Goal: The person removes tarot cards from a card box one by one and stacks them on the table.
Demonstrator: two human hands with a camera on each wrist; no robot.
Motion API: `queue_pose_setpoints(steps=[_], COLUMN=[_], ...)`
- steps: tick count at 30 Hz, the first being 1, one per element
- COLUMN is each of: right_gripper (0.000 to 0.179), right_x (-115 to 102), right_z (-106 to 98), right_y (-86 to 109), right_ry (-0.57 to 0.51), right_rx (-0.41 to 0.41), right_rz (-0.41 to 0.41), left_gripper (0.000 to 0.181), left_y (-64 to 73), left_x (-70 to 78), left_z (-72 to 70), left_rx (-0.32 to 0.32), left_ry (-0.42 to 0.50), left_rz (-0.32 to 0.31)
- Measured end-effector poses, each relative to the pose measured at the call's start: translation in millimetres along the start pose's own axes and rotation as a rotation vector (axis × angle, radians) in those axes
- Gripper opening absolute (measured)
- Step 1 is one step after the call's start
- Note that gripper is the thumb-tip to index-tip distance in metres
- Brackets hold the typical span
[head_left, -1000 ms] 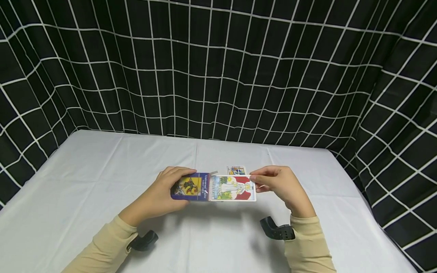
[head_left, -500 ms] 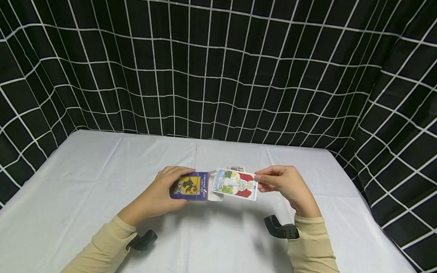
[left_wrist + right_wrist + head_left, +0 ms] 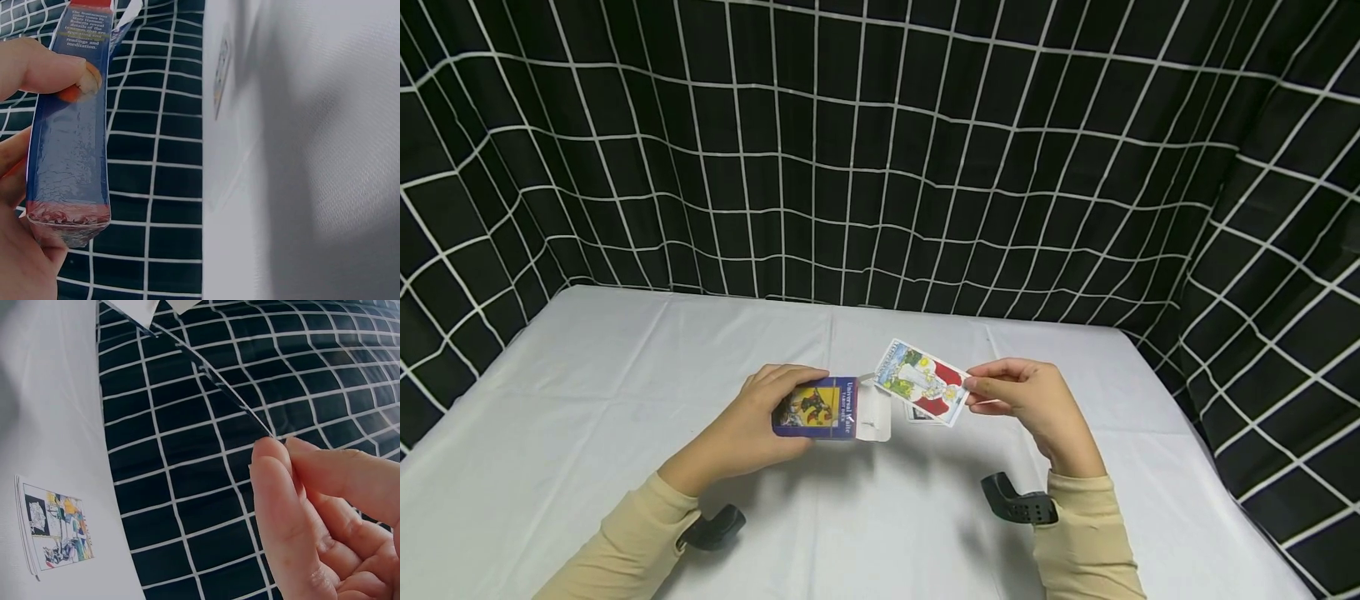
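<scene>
My left hand grips a blue tarot card box with a yellow picture panel. Its white end flap hangs open on the right side. In the left wrist view, the thumb lies across the narrow face of the box, which has a crinkled clear wrapper. Between thumb and fingers my right hand pinches a tarot card by its right end, tilted, picture side up, with a white-robed figure on it. The right wrist view shows that card edge-on. Beneath it, a small stack of tarot cards lies on the table.
A white cloth covers the table. Black curtains with a white grid stand behind it and at both sides. Dark wrist camera mounts stick out from both sleeves.
The tarot card has come away from the box opening and swung, its left end now higher up, exposing the white flap. The left hand and box have barely moved.
</scene>
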State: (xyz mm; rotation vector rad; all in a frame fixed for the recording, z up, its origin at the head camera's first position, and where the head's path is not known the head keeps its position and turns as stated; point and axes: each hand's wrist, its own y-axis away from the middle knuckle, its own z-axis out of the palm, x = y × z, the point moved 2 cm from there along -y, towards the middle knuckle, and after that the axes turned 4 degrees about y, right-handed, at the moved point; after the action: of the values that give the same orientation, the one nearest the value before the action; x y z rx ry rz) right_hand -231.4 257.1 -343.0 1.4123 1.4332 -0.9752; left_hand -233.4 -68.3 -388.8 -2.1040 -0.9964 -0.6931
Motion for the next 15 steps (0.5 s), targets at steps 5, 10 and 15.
queue_pose_setpoints(steps=[5,10,15], right_gripper=[0.032,0.028,0.021], right_x=[2,6,14], right_z=[2,3,4], right_y=[0.2,-3.1,-8.9], right_ry=[-0.022,-0.038,-0.056], right_rx=[0.037,0.067,0.076], right_rz=[0.004,0.037,0.077], left_gripper=[0.074,0.075,0.074], left_y=[3.1,3.3,1.6], left_x=[-1.0,-3.9,-7.0], left_z=[0.3,-0.3,1.3], left_rx=[-0.001,0.001,0.001], left_ry=[0.002,-0.002,-0.001], left_rz=[-0.014,-0.025,-0.032])
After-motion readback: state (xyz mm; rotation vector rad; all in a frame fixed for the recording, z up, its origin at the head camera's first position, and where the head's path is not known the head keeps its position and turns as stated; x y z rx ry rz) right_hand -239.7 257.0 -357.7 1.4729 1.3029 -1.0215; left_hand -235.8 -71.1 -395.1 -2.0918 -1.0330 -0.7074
